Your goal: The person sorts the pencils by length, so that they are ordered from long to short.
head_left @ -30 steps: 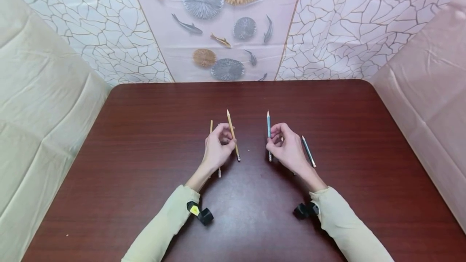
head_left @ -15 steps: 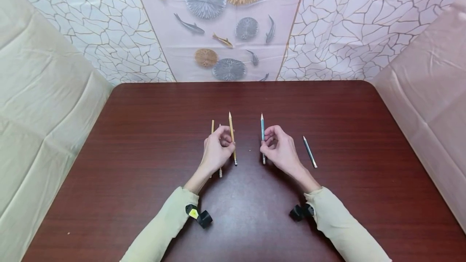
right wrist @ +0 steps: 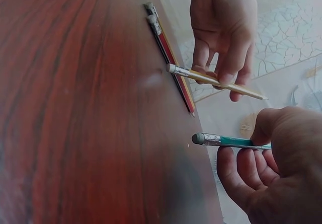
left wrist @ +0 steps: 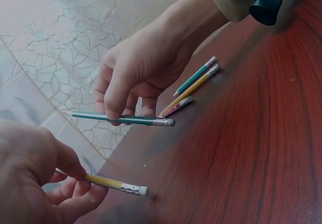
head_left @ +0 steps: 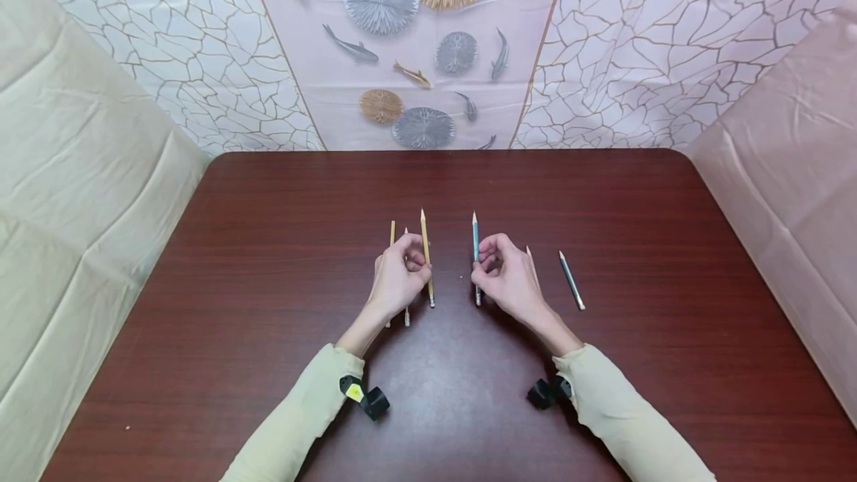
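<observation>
My left hand [head_left: 397, 277] pinches a yellow pencil [head_left: 425, 240] between thumb and fingers, its sharpened tip away from me and its white eraser end toward me. In my right hand [head_left: 507, 277] a teal pencil [head_left: 475, 238] is pinched the same way, tip also pointing away. The two pencils stand apart and almost parallel, slightly raised above the table. Beside the left hand lie another yellow pencil [head_left: 393, 232] and a red-and-black pencil [right wrist: 173, 65], partly hidden by it in the head view.
Right of my right hand, a green pencil [head_left: 571, 280] lies on the dark wood table [head_left: 301, 244]. The left wrist view also shows a yellow pencil [left wrist: 193, 89] and a red pencil [left wrist: 179, 106] there. Patterned cloth [head_left: 415, 58] hangs behind the table.
My right hand has moved left with the teal pencil, narrowing the gap between the held pencils. The yellow pencil in my left hand has turned straighter; that hand has hardly shifted.
</observation>
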Tool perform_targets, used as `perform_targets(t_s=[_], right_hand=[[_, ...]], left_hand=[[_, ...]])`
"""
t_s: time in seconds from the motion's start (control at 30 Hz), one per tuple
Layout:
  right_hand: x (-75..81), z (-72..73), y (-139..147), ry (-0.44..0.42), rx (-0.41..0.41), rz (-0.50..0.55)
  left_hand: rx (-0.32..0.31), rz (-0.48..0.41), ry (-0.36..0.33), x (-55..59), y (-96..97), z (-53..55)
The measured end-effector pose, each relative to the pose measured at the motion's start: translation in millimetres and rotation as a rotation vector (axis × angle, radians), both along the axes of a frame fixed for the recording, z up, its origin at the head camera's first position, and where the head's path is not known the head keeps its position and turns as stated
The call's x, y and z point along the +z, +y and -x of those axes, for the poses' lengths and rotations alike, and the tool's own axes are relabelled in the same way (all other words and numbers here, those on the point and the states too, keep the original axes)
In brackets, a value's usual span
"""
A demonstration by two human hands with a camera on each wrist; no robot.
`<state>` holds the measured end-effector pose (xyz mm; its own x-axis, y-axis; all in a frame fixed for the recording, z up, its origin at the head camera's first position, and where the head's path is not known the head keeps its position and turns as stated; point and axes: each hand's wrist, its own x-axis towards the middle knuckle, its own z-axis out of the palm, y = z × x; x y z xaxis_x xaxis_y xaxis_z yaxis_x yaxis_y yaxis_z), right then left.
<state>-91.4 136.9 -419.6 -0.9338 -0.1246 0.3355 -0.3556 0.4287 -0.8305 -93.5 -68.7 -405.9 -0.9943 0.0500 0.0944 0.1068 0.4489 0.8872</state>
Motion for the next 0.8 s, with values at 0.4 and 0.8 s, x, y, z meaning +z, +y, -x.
perform_targets(t_s=[0.4,0.8], right_hand=[[-3.8,-0.1,-8,-0.038,0.011,-0.009],[-5.4,-1.8,-18,-0.080,0.006,-0.072]], left_hand=[[-0.015,0.079,-0.008,0.3,-3.8,-2.1],[-0.031,0.176,-0.003,1.7,-4.0,-2.9]])
